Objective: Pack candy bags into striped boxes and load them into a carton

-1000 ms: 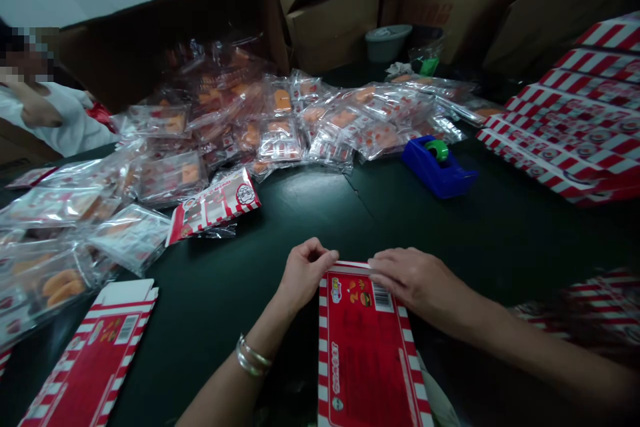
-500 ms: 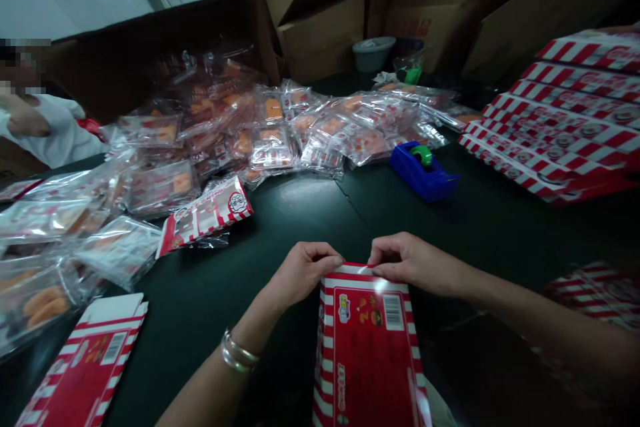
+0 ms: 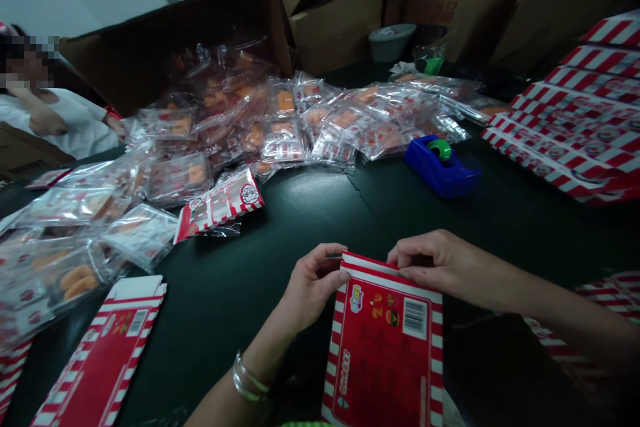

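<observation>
A red box with red-and-white striped edges and a barcode stands upright in front of me, its printed face toward me. My left hand pinches its top left corner between thumb and fingers. At the top right edge, my right hand grips the flap, its fingertips partly hidden behind the cardboard. A similar red box lies on the table at lower left, its white end flap sticking out. Beyond my left hand lies a striped carton with a window, resting beside the plastic packs.
Clear plastic packs with orange food-shaped pieces are heaped across the dark table. A blue tape dispenser with green tape stands right of centre. Striped cartons are stacked at right. Cardboard boxes stand behind; a person sits far left.
The view has shifted a little, so the table things appear farther right. The held box now shows its face more squarely, and my right hand has moved slightly away from my left along the top edge.
</observation>
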{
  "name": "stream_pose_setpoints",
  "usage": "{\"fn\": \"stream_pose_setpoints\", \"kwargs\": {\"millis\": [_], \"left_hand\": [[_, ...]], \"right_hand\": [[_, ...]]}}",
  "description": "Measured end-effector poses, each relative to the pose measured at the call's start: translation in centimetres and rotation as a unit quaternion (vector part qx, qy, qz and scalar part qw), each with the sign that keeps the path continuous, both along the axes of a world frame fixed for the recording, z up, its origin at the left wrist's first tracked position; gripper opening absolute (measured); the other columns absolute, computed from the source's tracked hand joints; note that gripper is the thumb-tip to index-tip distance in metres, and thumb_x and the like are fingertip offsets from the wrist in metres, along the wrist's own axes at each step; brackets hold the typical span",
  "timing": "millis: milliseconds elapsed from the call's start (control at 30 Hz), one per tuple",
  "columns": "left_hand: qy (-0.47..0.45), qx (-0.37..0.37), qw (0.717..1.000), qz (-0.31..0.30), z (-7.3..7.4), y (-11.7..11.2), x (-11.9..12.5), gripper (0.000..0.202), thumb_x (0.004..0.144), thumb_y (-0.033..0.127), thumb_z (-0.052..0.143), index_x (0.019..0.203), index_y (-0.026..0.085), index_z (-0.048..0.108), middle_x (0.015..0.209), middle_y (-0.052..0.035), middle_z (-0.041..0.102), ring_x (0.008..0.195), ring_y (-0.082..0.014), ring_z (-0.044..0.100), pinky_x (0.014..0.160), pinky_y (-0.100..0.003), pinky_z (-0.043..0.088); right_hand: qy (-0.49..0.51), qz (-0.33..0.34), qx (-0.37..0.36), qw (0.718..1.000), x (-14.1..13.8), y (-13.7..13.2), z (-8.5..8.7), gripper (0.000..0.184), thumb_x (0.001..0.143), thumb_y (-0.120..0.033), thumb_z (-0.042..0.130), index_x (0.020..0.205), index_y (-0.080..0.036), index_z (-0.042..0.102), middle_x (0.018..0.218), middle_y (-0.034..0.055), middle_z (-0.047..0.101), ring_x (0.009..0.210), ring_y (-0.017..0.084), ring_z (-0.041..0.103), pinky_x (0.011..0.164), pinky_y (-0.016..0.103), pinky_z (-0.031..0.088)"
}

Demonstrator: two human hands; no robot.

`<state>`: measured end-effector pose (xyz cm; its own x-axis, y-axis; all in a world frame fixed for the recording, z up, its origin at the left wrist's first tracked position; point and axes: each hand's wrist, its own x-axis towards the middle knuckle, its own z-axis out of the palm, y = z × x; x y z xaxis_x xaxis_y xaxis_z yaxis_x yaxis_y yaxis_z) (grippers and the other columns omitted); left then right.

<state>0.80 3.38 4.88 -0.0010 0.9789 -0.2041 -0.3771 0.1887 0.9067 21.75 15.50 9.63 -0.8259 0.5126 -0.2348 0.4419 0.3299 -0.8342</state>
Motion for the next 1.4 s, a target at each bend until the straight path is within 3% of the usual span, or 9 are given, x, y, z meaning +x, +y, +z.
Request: {"fn": "stream_pose_setpoints", "kwargs": {"millis": [100, 267, 400, 567, 700, 800, 933, 1200, 1400], "left_hand": [[0.020, -0.004, 1.000, 0.017, 0.0, -0.1, -0.4, 0.032, 0.074, 0.031, 0.078, 0.096, 0.016, 0.060, 0.090, -0.0041, 0.072, 0.080, -0.0153, 0.067, 0.074, -0.028, 0.053], [0.041, -0.003, 0.999, 0.033, 0.0, -0.8, -0.9, 0.035, 0.074, 0.031, 0.078, 0.098, 0.018, 0.055, 0.091, -0.0027, 0.070, 0.082, -0.0162, 0.067, 0.074, -0.029, 0.054], [0.032, 0.009, 0.999, 0.014, 0.1, -0.8, -1.0, 0.036, 0.079, 0.029, 0.074, 0.105, 0.020, 0.052, 0.098, -0.0029, 0.069, 0.090, -0.0168, 0.066, 0.076, -0.030, 0.055], [0.000, 0.005, 0.998, 0.061, -0.4, -0.4, -0.7, 0.039, 0.074, 0.025, 0.078, 0.100, 0.021, 0.049, 0.100, -0.0017, 0.070, 0.090, -0.0164, 0.067, 0.077, -0.030, 0.056], [0.007, -0.003, 0.997, 0.083, -0.7, -0.5, -0.4, 0.039, 0.072, 0.027, 0.079, 0.095, 0.020, 0.048, 0.096, -0.0022, 0.071, 0.087, -0.0164, 0.068, 0.077, -0.029, 0.056], [0.029, 0.005, 0.998, 0.051, -0.4, -0.7, -0.3, 0.036, 0.077, 0.027, 0.076, 0.098, 0.020, 0.048, 0.101, -0.0043, 0.070, 0.092, -0.0189, 0.067, 0.080, -0.032, 0.056], [0.036, 0.029, 0.999, -0.004, 0.3, -0.9, -0.5, 0.034, 0.082, 0.027, 0.071, 0.107, 0.021, 0.049, 0.111, -0.0072, 0.067, 0.100, -0.0207, 0.066, 0.082, -0.033, 0.055], [0.048, 0.027, 0.998, -0.044, 0.5, -0.7, -1.1, 0.034, 0.085, 0.028, 0.068, 0.112, 0.021, 0.048, 0.118, -0.0100, 0.065, 0.106, -0.0229, 0.064, 0.085, -0.033, 0.054], [0.055, 0.046, 0.996, -0.050, 0.5, -0.8, -1.2, 0.028, 0.090, 0.027, 0.062, 0.113, 0.024, 0.047, 0.118, -0.0065, 0.065, 0.104, -0.0195, 0.065, 0.084, -0.031, 0.055]], "right_hand": [[0.039, 0.016, -0.062, 0.997, 0.6, 0.0, 0.1, 0.027, 0.086, -0.041, 0.057, 0.079, -0.018, 0.070, 0.091, 0.0039, 0.072, 0.075, 0.017, 0.064, 0.064, 0.025, 0.048], [0.066, -0.010, -0.136, 0.988, 1.7, -1.2, -1.3, 0.041, 0.089, -0.049, 0.055, 0.121, -0.026, 0.065, 0.120, 0.0051, 0.068, 0.107, 0.026, 0.063, 0.092, 0.036, 0.050], [0.073, -0.075, -0.175, 0.979, 1.8, -2.6, -2.6, 0.048, 0.089, -0.052, 0.053, 0.130, -0.027, 0.059, 0.130, 0.0058, 0.062, 0.113, 0.028, 0.060, 0.096, 0.038, 0.049], [0.080, -0.112, -0.148, 0.979, 1.7, -3.0, -3.3, 0.061, 0.087, -0.055, 0.054, 0.139, -0.026, 0.046, 0.139, 0.0086, 0.054, 0.115, 0.027, 0.059, 0.094, 0.037, 0.051], [0.085, -0.102, -0.169, 0.977, 1.7, -2.6, -3.1, 0.053, 0.087, -0.054, 0.055, 0.132, -0.025, 0.053, 0.130, 0.0074, 0.061, 0.111, 0.026, 0.062, 0.092, 0.034, 0.052], [0.061, -0.098, -0.187, 0.976, 1.1, -1.9, -2.6, 0.045, 0.088, -0.057, 0.051, 0.113, -0.022, 0.064, 0.107, 0.0064, 0.071, 0.094, 0.025, 0.068, 0.080, 0.032, 0.054], [0.004, -0.098, -0.096, 0.990, -0.4, -0.7, -1.6, 0.041, 0.083, -0.056, 0.055, 0.080, -0.019, 0.070, 0.078, 0.0046, 0.072, 0.070, 0.021, 0.067, 0.061, 0.028, 0.050], [-0.014, -0.098, -0.024, 0.995, -1.6, -0.5, -1.0, 0.032, 0.079, -0.048, 0.058, 0.072, -0.019, 0.070, 0.073, 0.0034, 0.072, 0.065, 0.018, 0.065, 0.056, 0.026, 0.047], [-0.027, -0.096, 0.005, 0.995, -2.1, -0.5, -0.2, 0.029, 0.077, -0.044, 0.059, 0.068, -0.018, 0.069, 0.073, 0.0046, 0.073, 0.066, 0.018, 0.064, 0.056, 0.026, 0.046]]}}
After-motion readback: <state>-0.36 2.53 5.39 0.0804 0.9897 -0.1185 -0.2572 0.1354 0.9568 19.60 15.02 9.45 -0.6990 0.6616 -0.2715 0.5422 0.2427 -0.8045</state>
